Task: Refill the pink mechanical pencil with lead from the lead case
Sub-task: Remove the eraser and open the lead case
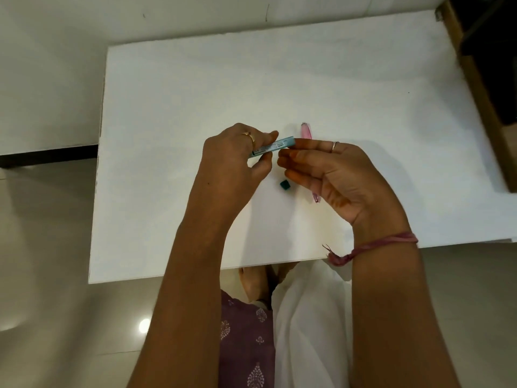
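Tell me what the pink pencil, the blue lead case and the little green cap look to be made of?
The pink pencil looks like glossy, translucent plastic: light shows through its clear pink tip. The blue lead case, held by the left hand and right hand, seems thin plastic with a printed label. The green cap looks like opaque matte plastic, though it is too small to be sure.

Both forearms reach forward from the bottom edge of the view, bare to the wrists, and the hands meet close together in the middle. The left hand (237, 155) shows its back to the camera; its fingers are curled and pinch the lead case (272, 146), and one finger carries a ring. The right hand (341, 177) is turned palm up, its fingertips touching the other end of the case, fingers bent. A pink thread (372, 246) is tied around the right wrist
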